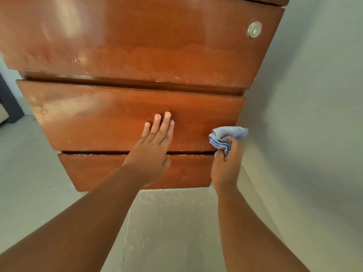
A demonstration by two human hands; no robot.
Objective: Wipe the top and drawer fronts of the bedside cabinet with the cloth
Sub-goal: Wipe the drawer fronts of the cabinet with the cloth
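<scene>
The bedside cabinet (137, 55) is reddish-brown wood with three drawer fronts stacked down the view. The top drawer carries a round metal lock (254, 29) near its right end. My left hand (155, 146) lies flat, fingers together, on the middle drawer front (88, 114). My right hand (225, 163) is shut on a bunched light-blue cloth (225, 135) at the right end of the middle drawer, by the gap above the bottom drawer (94, 171). The cabinet top is out of view.
A grey wall (314, 114) runs close along the cabinet's right side. Pale floor (167, 222) lies below the bottom drawer and to the left. A dark object (7, 101) stands at the far left edge.
</scene>
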